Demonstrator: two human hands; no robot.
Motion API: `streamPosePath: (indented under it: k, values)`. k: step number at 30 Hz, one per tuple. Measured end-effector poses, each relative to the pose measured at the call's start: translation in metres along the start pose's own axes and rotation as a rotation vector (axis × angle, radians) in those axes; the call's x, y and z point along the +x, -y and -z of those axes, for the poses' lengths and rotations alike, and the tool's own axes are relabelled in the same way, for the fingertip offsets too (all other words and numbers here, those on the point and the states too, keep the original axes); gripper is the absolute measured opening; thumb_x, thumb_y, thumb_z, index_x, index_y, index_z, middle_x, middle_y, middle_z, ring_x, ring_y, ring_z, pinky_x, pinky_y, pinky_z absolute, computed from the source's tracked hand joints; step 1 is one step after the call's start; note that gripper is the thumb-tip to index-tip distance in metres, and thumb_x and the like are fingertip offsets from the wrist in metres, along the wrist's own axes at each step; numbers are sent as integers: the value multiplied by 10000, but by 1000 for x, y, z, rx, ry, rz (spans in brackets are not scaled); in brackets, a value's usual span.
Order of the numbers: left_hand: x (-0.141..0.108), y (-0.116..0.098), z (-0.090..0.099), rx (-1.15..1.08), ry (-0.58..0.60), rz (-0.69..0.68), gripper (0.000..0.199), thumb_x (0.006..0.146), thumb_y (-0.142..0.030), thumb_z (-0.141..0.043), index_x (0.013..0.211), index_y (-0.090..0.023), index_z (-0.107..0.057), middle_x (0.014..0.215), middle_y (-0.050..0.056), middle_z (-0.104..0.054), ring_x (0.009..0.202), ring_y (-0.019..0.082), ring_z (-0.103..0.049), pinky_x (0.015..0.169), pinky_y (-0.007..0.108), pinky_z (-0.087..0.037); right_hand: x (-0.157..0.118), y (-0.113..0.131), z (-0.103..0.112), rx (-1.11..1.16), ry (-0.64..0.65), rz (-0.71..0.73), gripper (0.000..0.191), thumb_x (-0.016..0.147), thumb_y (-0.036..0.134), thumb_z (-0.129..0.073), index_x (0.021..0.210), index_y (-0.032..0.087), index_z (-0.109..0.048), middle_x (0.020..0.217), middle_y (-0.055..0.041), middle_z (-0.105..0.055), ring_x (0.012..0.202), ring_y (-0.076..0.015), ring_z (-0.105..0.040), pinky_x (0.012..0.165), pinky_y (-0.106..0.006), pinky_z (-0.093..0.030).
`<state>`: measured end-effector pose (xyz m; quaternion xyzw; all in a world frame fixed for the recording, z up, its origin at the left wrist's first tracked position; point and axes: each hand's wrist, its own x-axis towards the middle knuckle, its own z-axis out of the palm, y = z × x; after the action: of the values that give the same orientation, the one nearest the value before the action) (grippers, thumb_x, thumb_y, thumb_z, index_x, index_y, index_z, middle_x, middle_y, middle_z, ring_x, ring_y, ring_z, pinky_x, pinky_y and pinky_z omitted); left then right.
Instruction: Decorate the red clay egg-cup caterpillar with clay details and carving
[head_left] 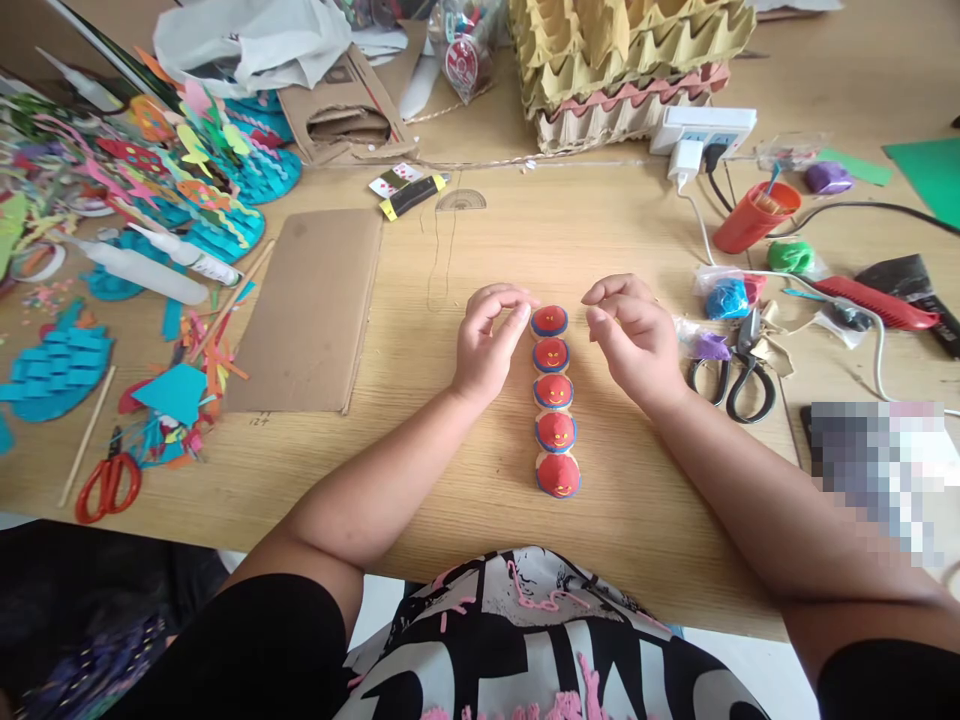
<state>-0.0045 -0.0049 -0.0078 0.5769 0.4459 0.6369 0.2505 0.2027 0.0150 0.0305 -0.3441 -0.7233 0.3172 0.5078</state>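
A straight row of small domed egg-carton cups (554, 391) runs up the table toward me. Each has a red top, a blue rim and a yellow smiling face. My left hand (491, 335) is just left of the farthest cup (549, 321), its fingers loosely curved and its fingertips close to the rim; whether they touch it I cannot tell. To the right of the same cup, with a small gap, is my right hand (634, 335). Its thumb and fingers are bent and slightly apart, and nothing shows between them.
Left are a cardboard sheet (304, 310), red scissors (109, 487), glue bottles (139, 268) and paper crafts (56, 365). Right are black-handled scissors (739, 375), clay packets (726, 298), a red cup (757, 217) and a power strip (705, 128) with cables. Egg trays (622, 75) stand behind.
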Motion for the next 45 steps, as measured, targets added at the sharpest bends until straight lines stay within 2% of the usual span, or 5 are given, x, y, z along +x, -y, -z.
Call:
streamPosePath:
  k: [8, 20, 26, 32, 45]
  values:
    - [-1, 1, 0, 9, 9, 7, 383, 1023, -631, -670, 975, -270, -790, 1076, 44, -770, 1164, 222, -706, 1123, 403, -529, 2, -13, -2, 179, -48, -203, 397, 888, 671, -818, 885, 280, -747, 1138, -61, -658, 1142, -237, -650, 962, -402, -555]
    - [-2, 0, -1, -48, 8, 54, 356, 995, -617, -719, 958, -274, -806, 1081, 55, -771, 1170, 241, -688, 1126, 425, -508, 2, -9, -2, 194, 0, -230, 392, 911, 655, -797, 867, 273, -721, 1151, -59, -668, 1122, -236, -646, 974, -407, -563]
    - [-2, -1, -1, -42, 17, 72, 382, 988, -640, -716, 964, -269, -807, 1099, 61, -769, 1180, 245, -686, 1128, 425, -512, 2, -8, -3, 235, 42, -213, 511, 978, 605, -731, 638, 232, -648, 1035, -58, -689, 1037, -226, -659, 1063, -441, -523]
    - [-2, -3, -1, 21, 33, 75, 447, 996, -691, -664, 963, -263, -788, 1099, 65, -765, 1184, 240, -696, 1134, 423, -522, 4, -10, -6, 411, 83, -320, 385, 844, 622, -874, 807, 265, -733, 989, -28, -682, 913, -195, -639, 874, -374, -567]
    - [-2, -10, 0, 89, 67, -3, 431, 1034, -659, -623, 961, -264, -778, 1078, 70, -768, 1174, 242, -705, 1134, 429, -527, 4, -4, -6, 349, 123, -298, 452, 886, 676, -821, 764, 244, -763, 932, -41, -716, 886, -184, -658, 872, -370, -557]
